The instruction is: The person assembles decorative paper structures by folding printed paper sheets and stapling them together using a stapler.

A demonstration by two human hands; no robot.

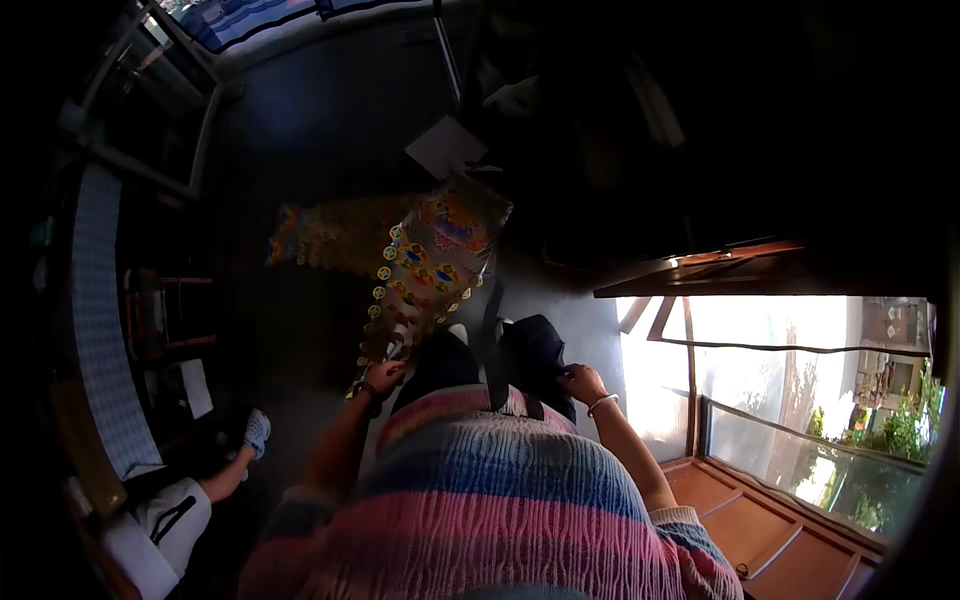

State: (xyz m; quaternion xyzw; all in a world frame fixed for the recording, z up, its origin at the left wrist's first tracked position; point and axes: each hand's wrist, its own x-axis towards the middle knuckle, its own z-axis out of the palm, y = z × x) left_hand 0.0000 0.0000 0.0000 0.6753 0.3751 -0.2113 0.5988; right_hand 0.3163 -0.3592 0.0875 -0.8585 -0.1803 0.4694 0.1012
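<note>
My left hand (385, 377), with a dark band at the wrist, is closed at the near end of a shiny, see-through patterned sheet (425, 265). Yellow round motifs run along the sheet's edges, and coloured figures fill its middle. Something small and pale shows by the fingertips, too blurred to name. My right hand (583, 382), wearing a light bracelet, has its fingers curled against the dark trousers (535, 350) at my leg. What those fingers hold, if anything, is hidden.
Another dim patterned piece (340, 232) extends left on the dark floor. A pale flat sheet (446, 147) lies beyond. Left are a long checked table surface (100, 300), a chair (165, 310) and a seated person's leg (230, 475). Wood-framed windows (780, 400) stand at right.
</note>
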